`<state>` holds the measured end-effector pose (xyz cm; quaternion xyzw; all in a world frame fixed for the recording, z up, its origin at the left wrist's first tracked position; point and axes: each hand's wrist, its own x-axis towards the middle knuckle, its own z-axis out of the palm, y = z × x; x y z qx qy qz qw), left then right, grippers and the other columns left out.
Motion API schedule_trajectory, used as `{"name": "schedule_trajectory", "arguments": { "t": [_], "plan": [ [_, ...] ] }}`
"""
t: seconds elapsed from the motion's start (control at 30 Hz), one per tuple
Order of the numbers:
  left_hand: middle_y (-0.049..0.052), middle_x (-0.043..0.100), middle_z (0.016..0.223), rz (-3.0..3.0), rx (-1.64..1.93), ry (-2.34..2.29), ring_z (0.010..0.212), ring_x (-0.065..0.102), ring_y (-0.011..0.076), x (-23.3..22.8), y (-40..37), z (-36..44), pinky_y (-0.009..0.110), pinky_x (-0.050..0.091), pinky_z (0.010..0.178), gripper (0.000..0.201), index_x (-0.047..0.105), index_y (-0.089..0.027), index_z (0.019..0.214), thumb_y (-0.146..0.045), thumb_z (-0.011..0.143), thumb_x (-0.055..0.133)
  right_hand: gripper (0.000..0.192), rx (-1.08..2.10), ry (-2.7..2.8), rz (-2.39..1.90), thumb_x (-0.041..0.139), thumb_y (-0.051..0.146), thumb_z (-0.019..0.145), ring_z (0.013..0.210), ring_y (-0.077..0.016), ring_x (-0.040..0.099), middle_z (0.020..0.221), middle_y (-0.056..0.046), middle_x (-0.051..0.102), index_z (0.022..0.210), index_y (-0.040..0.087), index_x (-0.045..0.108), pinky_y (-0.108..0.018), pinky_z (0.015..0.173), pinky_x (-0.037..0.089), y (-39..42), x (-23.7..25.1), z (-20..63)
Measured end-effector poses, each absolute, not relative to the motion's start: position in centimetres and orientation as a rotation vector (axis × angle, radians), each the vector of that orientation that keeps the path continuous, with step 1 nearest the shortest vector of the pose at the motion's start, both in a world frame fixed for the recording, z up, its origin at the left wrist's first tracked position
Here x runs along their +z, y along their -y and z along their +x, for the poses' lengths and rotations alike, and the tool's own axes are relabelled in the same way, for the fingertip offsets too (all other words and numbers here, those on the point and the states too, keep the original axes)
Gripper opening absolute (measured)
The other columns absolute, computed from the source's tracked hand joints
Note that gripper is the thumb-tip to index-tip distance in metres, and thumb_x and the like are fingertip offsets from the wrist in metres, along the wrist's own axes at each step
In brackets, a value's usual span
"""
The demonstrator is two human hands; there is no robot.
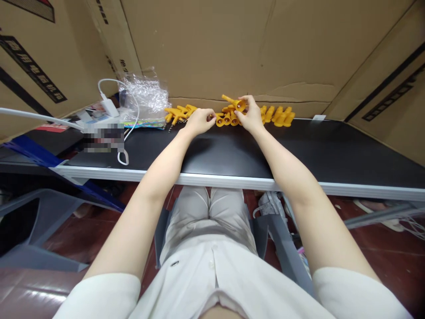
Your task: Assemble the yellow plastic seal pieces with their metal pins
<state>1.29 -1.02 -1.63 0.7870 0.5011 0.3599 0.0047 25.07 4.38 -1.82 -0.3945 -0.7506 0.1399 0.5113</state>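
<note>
My right hand (251,117) is closed on a yellow funnel-shaped piece (239,105), lifted above a row of similar pieces. The wide cupped end is at my fingers, and its narrow stem points left. My left hand (200,122) is in a pinch just left of the row; whatever lies between thumb and fingertips is too small to make out. Under and between the hands, several yellow cupped pieces (226,120) lie with their round openings facing me. To the left is a heap of slim yellow parts (177,114), with small shiny bits (170,128) in front.
More yellow pieces (283,117) stand grouped at the right on the black tabletop (229,155). Clear plastic bags (144,97), a white cable (123,157) and a white plug (109,107) lie at the left. Cardboard (212,48) walls the back and sides.
</note>
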Motion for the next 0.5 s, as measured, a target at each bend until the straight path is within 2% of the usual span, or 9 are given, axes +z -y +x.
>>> {"name": "schedule_trajectory", "arguments": {
  "t": [0.13, 0.23, 0.5],
  "plan": [
    [0.008, 0.079, 0.091, 2.464, 1.098, -1.571, 0.085, 0.069, 0.0235, -1.4, 1.3, 1.4, 0.038, 0.055, 0.09, 0.018, 0.077, -0.02, 0.095, -0.024, 0.092, 0.059, 0.043, 0.225, 1.957, -1.033, 0.08, 0.043, 0.088, 0.13, -0.0365, 0.066, 0.134, -0.015, 0.072, 0.124, 0.024, 0.064, -0.059, 0.124, 0.047, -4.6, -1.3, 23.3],
    [0.007, 0.078, 0.088, 2.452, 1.105, -1.558, 0.083, 0.068, 0.0223, -1.4, 1.3, 1.3, 0.036, 0.054, 0.088, 0.015, 0.076, -0.02, 0.093, -0.022, 0.092, 0.061, 0.038, 0.146, 2.06, -1.122, 0.074, 0.034, 0.092, 0.131, -0.04, 0.067, 0.132, -0.017, 0.073, 0.125, 0.022, 0.063, -0.062, 0.122, 0.047, -5.6, -1.1, 21.5],
    [0.005, 0.076, 0.082, 2.449, 1.145, -1.546, 0.078, 0.064, 0.0216, -1.8, 0.7, 1.1, 0.036, 0.053, 0.084, 0.013, 0.074, -0.021, 0.086, -0.02, 0.089, 0.061, 0.04, 0.096, 2.128, -1.277, 0.07, 0.017, 0.091, 0.134, -0.0399, 0.066, 0.134, -0.019, 0.071, 0.129, 0.021, 0.061, -0.062, 0.12, 0.05, -7.3, -1.2, 17.6]
  ]
}}
